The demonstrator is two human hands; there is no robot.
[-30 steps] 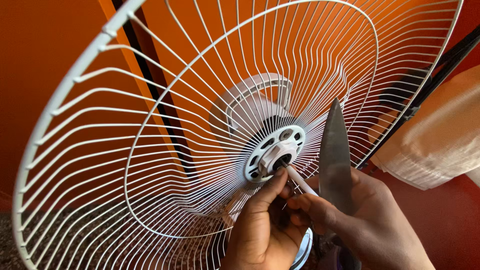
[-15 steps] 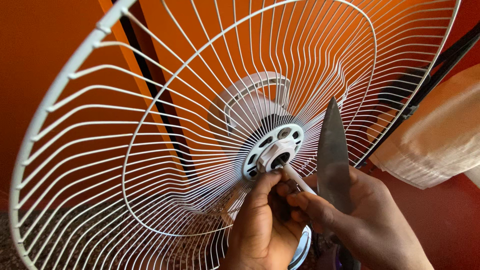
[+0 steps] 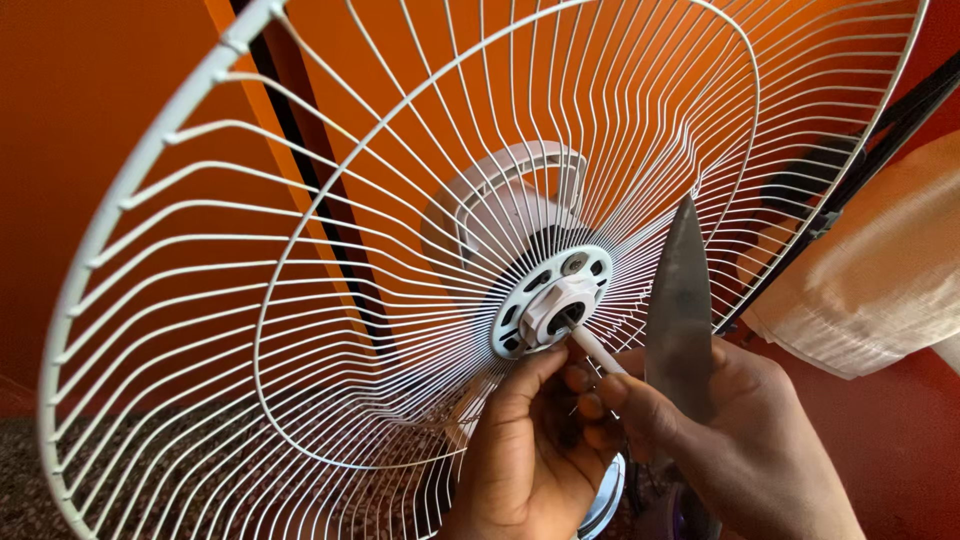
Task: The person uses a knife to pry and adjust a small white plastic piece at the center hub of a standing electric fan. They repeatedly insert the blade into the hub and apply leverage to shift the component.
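At the centre of the white wire fan guard (image 3: pixel 300 300), a round white hub plate (image 3: pixel 552 300) with dark slots carries a white plastic nut (image 3: pixel 553 303), and a short white shaft (image 3: pixel 598 350) juts out from it toward the camera, down and to the right. The left hand (image 3: pixel 525 455) comes up from below, its thumb pointing up just under the hub and its fingers curled close beside the shaft; whether they actually pinch the shaft or only rest against it cannot be told. The right hand (image 3: pixel 740 445) lies just right of the left one, closed around the handle of a knife (image 3: pixel 680 300), whose grey blade stands almost upright with its tip up against the guard's wires, right of the hub. The fingertips of the two hands meet near the outer end of the shaft. Behind the hub, seen through the wires, sits the pale motor housing (image 3: pixel 505 205). The guard's thick outer rim sweeps round the left side and top of the view. Beyond it is an orange wall (image 3: pixel 90 120) with a dark vertical strip (image 3: pixel 300 160), and on the right a beige cloth-like bundle (image 3: pixel 880 280) lies behind a dark slanted bar (image 3: pixel 880 140).
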